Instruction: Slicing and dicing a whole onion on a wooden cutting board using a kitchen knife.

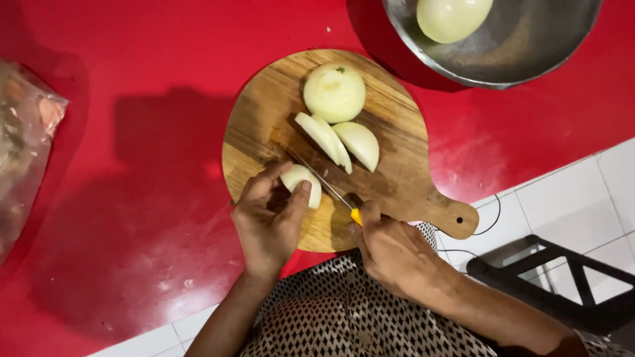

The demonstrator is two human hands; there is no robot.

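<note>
Red counter (132,79), one board (403,172): four onion pieces (334,92), perhaps; left hand (268,221) clamping one, right hand (390,254) gripping knife (324,180); bowl (522,59) with one onion (453,16).

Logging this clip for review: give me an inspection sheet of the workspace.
Surface: red countertop, round wooden cutting board on it.
Job's things: onion piece under left hand; yellow-handled knife in right hand; onion half, two wedges.
Clutter: plastic bag at left.
Hands: both shut.
Cables: thin black cable near the board handle.
Surroundings: metal bowl holding a peeled onion; white tiles; black frame.
</note>
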